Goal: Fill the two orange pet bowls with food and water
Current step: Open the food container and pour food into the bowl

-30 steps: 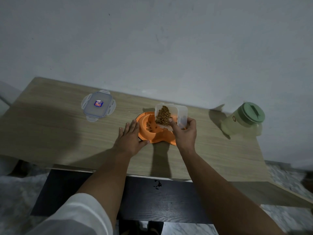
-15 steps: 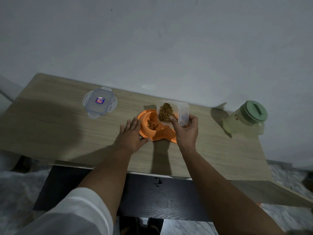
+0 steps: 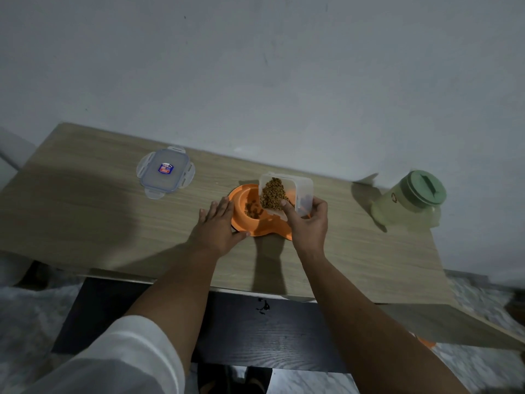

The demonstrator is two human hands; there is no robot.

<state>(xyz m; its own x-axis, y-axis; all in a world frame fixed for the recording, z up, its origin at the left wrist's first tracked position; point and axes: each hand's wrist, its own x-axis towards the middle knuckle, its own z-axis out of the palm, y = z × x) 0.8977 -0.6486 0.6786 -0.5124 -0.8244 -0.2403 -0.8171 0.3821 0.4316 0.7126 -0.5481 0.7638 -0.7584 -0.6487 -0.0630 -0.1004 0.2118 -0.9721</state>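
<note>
Orange double pet bowl (image 3: 257, 223) sits on the wood-grain surface (image 3: 85, 217), its long axis running left to right before the person. Right hand (image 3: 308, 223) holds a clear plastic container (image 3: 287, 194) in a closed grip, thumb on the near wall, fingers wrapped round the far side; container is tipped toward the left, mouth hanging over the left well, directly above and slightly right of it. Kibble (image 3: 272, 193) is banked against the lowered wall of the container. Left well holds a small scatter of kibble on its floor; judged part-filled only. Right well is hidden behind the right hand and the container, contents cannot be determined. Left hand (image 3: 218, 226) lies flat, fingers straight, pressed against the bowl's left rim, steadying it, grasping nothing. Container lid (image 3: 165, 173) lies flat on the surface, well apart to the left. Green-lidded jug (image 3: 409, 201) stands far right, nearer the right hand, lid on; presumed water source, not yet used. Further tilt leftward would be needed to continue the pour; spill over the rim is the risk
</note>
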